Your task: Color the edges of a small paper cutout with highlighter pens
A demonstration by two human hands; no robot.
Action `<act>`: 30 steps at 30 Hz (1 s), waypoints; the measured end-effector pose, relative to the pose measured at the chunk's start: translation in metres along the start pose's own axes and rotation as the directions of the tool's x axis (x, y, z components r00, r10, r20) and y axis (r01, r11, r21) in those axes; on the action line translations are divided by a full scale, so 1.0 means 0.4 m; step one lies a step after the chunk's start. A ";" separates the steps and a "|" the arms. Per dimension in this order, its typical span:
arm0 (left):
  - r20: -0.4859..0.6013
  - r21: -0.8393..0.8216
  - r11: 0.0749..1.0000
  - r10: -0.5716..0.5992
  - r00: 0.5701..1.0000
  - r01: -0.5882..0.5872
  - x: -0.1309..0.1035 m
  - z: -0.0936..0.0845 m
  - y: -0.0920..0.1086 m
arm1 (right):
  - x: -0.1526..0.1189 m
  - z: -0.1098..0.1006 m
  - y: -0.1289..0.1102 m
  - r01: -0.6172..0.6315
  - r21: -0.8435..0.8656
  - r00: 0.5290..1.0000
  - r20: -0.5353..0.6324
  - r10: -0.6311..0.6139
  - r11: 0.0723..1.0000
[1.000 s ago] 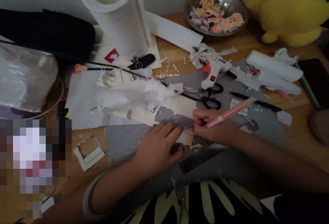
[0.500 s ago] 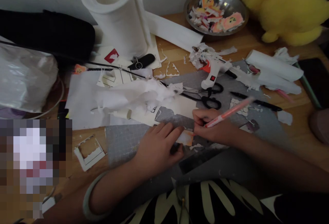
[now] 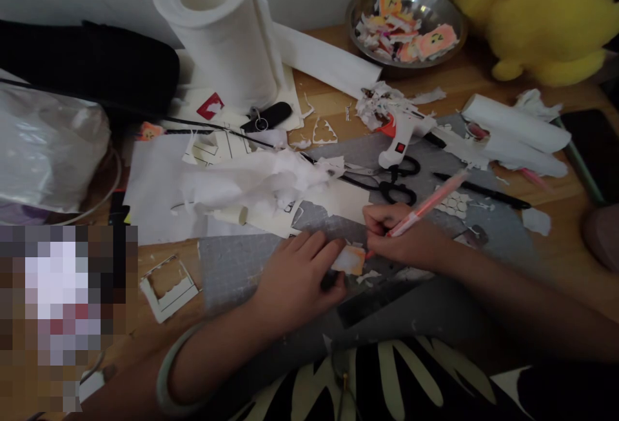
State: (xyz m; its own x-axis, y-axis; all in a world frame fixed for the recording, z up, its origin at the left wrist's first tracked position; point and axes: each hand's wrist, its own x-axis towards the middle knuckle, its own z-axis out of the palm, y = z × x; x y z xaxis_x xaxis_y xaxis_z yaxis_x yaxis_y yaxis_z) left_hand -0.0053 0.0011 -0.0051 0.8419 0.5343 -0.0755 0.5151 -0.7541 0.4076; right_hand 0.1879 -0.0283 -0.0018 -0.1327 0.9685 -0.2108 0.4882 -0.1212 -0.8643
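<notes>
My right hand (image 3: 399, 235) is closed around an orange marker (image 3: 432, 200), its tip pointing down and left at the edge of a small paper piece (image 3: 350, 260). That piece is white in the middle with orange colouring along its right side. My left hand (image 3: 304, 273) pinches the piece's left end between thumb and fingers, which hide part of it. Under both hands lies a grey cutting mat (image 3: 232, 266). Beyond them are black-handled scissors (image 3: 394, 190) and a white glue gun (image 3: 399, 144).
A paper towel roll (image 3: 225, 47) stands at the back left. A metal bowl (image 3: 355, 28) holds coloured paper scraps, beside a yellow plush toy (image 3: 536, 21). Crumpled white paper (image 3: 242, 179) lies beyond my left hand. A black pen (image 3: 483, 190) and a phone (image 3: 592, 150) lie right.
The marker's tip has drawn slightly right, off the paper piece's edge, and its rear end has tipped a little left. My left hand stays in place.
</notes>
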 end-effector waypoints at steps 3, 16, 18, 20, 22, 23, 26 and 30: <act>0.002 0.005 1.000 -0.003 1.000 0.003 -0.001 -0.001 0.000 | 0.000 0.000 -0.001 -0.024 0.025 0.999 -0.041 0.025 0.999; -0.008 0.018 1.000 -0.004 1.000 0.004 0.001 0.001 -0.001 | 0.000 0.000 -0.003 -0.042 -0.003 0.998 -0.039 0.041 0.999; -0.003 0.019 1.000 -0.003 1.000 0.004 -0.001 0.000 0.000 | 0.000 0.000 -0.004 -0.019 -0.015 0.999 -0.029 0.019 1.000; -0.004 0.019 1.000 -0.005 1.000 0.005 -0.002 0.000 0.001 | 0.001 -0.001 -0.005 -0.013 -0.003 1.000 0.000 0.013 1.000; -0.007 0.015 1.000 -0.004 1.000 0.005 -0.001 -0.001 0.001 | 0.002 -0.001 -0.006 -0.045 0.026 0.998 -0.037 0.046 0.999; -0.005 0.014 1.000 -0.003 1.000 0.003 0.000 -0.001 0.001 | 0.002 -0.001 -0.006 -0.052 0.025 0.997 -0.058 0.053 0.998; 0.004 0.015 1.000 -0.003 1.000 0.003 0.001 -0.001 0.001 | 0.002 -0.001 -0.003 -0.028 0.019 0.999 -0.029 0.029 0.999; -0.006 0.016 1.000 -0.006 1.000 0.006 0.000 -0.001 -0.001 | 0.000 0.000 0.002 -0.064 0.079 0.996 -0.051 0.068 0.995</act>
State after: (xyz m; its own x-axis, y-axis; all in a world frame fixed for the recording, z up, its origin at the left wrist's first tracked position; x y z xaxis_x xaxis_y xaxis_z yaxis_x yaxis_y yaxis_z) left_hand -0.0056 0.0015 -0.0048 0.8380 0.5408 -0.0726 0.5224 -0.7568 0.3929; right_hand 0.1885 -0.0282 -0.0025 -0.0548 0.9679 -0.2451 0.4261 -0.1994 -0.8824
